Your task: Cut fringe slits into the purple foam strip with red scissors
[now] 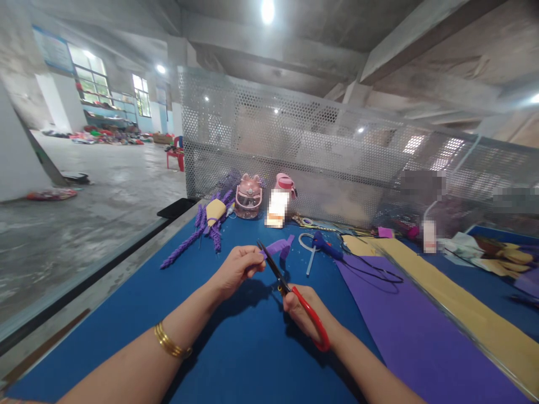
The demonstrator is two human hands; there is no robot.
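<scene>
My left hand (242, 268) pinches one end of a purple strip (275, 247), which stretches out past the fingertips and curls down at its far end. My right hand (310, 311) is closed round the red-handled scissors (312, 320). Their dark blades lie across the strip close to my left fingertips; whether they are cutting into it I cannot tell. Beyond the hands, a blue glue gun (324, 246) rests on the blue tabletop (236, 348) with its cord trailing right. A clear glue stick (310, 262) is beside it.
A purple sheet (412, 325) and a yellow sheet (471, 314) cover the right side. At the back left sits a bunch of purple flower stems (181, 255) with a yellow wrap (215, 212). A pink clear-fronted container (248, 196) and a pink bottle (286, 183) stand before the perforated metal screen (337, 151).
</scene>
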